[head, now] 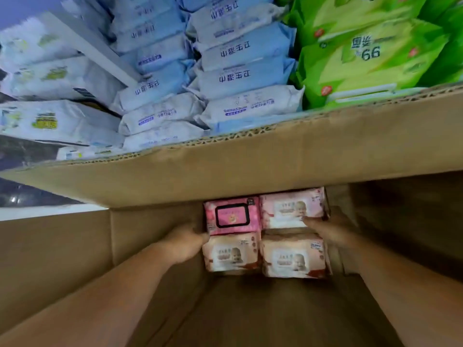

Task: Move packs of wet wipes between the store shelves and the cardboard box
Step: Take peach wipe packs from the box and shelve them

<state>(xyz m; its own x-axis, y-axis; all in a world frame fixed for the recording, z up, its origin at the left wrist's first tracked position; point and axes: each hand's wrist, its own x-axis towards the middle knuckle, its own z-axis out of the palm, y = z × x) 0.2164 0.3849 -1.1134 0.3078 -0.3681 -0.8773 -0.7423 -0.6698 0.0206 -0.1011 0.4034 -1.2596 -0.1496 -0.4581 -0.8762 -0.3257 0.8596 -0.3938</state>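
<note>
Packs of pink wet wipes (265, 234), four in tight block, deep in cardboard box (225, 159). Left grip (185, 242) and right grip (328, 230) press block's sides; finger curl hidden, cannot tell. Risk: uneven squeeze on lift splits block at seam, near packs drop.

Cool bright light falls on the shelf packs (245, 78) at the top; the inside of the cardboard box (250, 156) is dim, darkest at right. Everything looks slightly soft, and the edges bend outward.
</note>
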